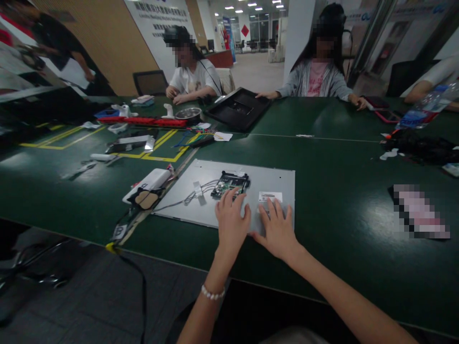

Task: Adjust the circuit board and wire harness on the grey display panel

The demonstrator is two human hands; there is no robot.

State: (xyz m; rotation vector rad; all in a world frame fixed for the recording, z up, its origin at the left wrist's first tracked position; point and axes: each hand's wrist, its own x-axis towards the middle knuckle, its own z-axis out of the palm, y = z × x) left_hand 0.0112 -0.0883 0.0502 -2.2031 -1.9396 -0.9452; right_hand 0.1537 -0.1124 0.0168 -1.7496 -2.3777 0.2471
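Observation:
A flat silver metal panel [201, 177] lies on the green table, looking like the back of a display. On its middle sits a green circuit board in a black frame [234, 180]. Grey cables [201, 190] run from the board toward the left, held down by a piece of tape. My left hand [231, 215] is over the panel's near part, fingers spread, its fingertips at the board's near edge. To its right, my right hand [276, 229] rests on the panel with fingers apart, touching or just below a white label [270, 196]. Neither hand holds anything.
Left of the panel are a white device [152, 184] and a cable [143, 282] hanging off the table edge. A phone [419, 211] lies at the right. Across the table, a person's hand touches a black casing [238, 107]. A bottle [423, 107] stands at far right.

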